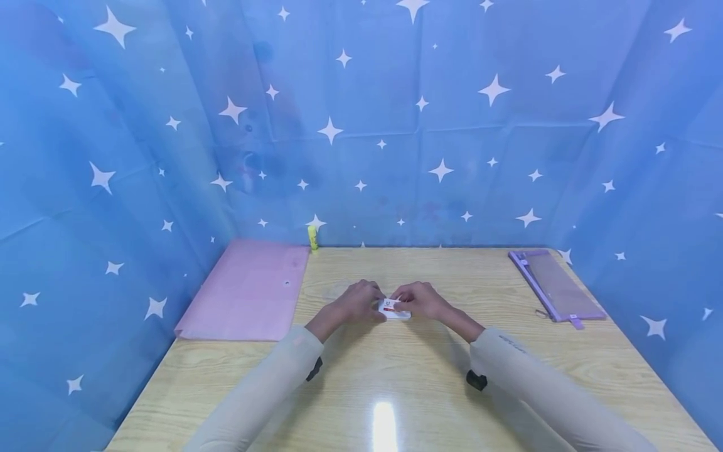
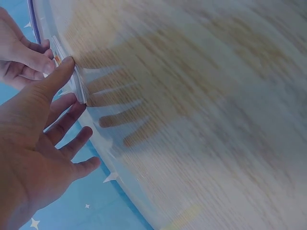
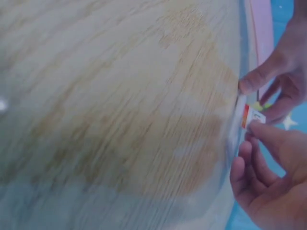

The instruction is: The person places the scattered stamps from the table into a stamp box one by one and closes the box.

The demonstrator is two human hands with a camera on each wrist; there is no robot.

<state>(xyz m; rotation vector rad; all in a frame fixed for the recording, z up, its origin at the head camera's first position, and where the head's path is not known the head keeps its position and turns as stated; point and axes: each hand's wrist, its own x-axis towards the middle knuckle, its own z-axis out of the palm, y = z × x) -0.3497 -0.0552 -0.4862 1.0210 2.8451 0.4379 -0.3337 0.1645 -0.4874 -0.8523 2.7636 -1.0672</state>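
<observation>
On the table in front of me lies a small, flat white pad-like object (image 1: 400, 315), seen edge-on as thin white layers (image 2: 80, 91) in the left wrist view. My left hand (image 1: 359, 301) holds its left end between thumb and fingers; the other fingers spread out loosely. Over the pad, my right hand (image 1: 422, 299) pinches a small white piece with a red-orange band (image 3: 246, 116) and a dark printed mark between thumb and fingertips. Whether that piece is separate from the pad I cannot tell. Both hands are close together, near the middle of the table.
A pink translucent sheet or folder (image 1: 243, 292) lies at the left of the wood-grain table (image 1: 429, 402). Behind it stands a yellow tube or stick (image 1: 313, 238). A purple-edged mesh zip pouch (image 1: 556, 285) lies at the right. A blue star-patterned curtain (image 1: 373, 150) encloses the table.
</observation>
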